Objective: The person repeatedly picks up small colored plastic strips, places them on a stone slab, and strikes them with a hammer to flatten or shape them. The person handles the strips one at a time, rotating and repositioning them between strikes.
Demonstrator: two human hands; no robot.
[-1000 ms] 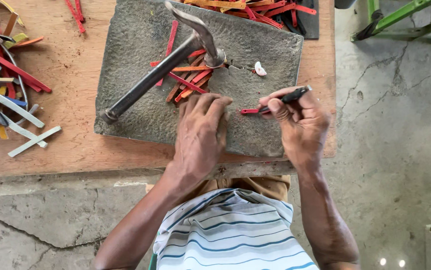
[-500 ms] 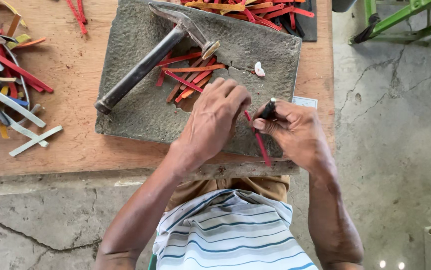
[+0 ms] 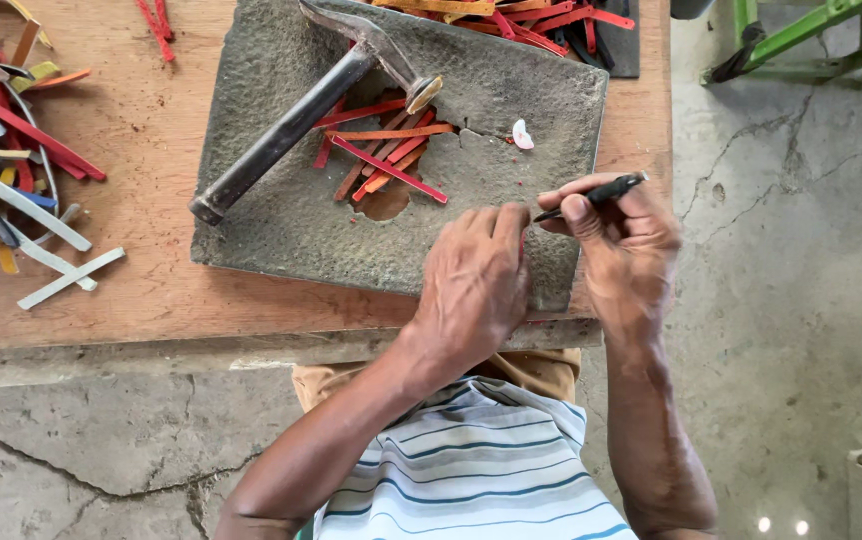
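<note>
just black tool (image 3: 603, 192) between right-hand fingers (image 3: 576, 208)

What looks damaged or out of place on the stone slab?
The stone slab has a worn hollow near its middle, with a thin crack beside it. A small white chip lies loose by the crack. Red and orange strips lie scattered under the hammer head.

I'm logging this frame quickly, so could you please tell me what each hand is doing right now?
Left hand: palm down on the stone slab, fingers curled; any hold is hidden.
Right hand: closed on a thin dark tool.
</note>
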